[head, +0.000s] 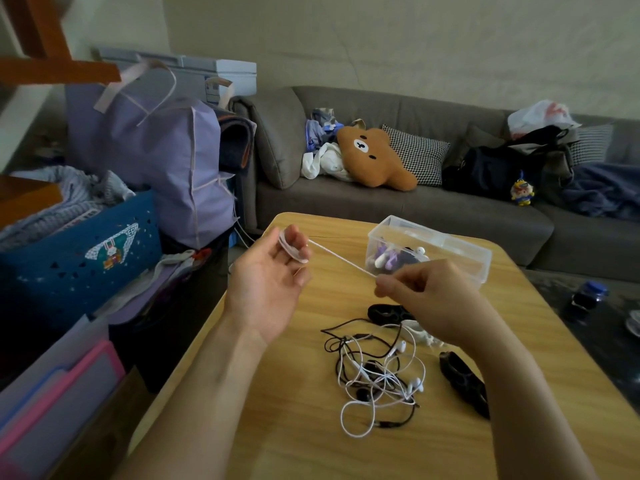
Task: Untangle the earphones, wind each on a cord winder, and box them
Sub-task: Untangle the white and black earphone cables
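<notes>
A person works above a wooden table (pixel 284 410), both forearms reaching in from the bottom of the frame. The left hand (pixel 268 289) is raised palm-up, wrist bent back, its fingertips (pixel 298 250) curled round a pale cord winder (pixel 290 245) with turns of white cord on it. From the winder a white earphone cord (pixel 341 259) runs taut, down and to the right, to the right hand (pixel 429 299), which pinches the cord's end between thumb and forefinger, knuckles up and the other fingers folded beneath.

Just beyond the right hand stands a clear plastic box (pixel 450 252), lid off, on the table's far side; inside it lie wound earphones, white and purple, with a white earbud showing at the rim. Below the hands, near the table's middle, a tangle of black and white earphones (pixel 377 379) lies loose on the wood. 2 black cord winders rest beside it: one (pixel 389 313) just under the right hand, the other (pixel 464 384) to the right of the tangle, near the right forearm. A white piece lies partly hidden under the right wrist; what it is cannot be told.

Behind the table runs a grey sofa (pixel 381 199) bearing a brown bear cushion (pixel 374 157).
</notes>
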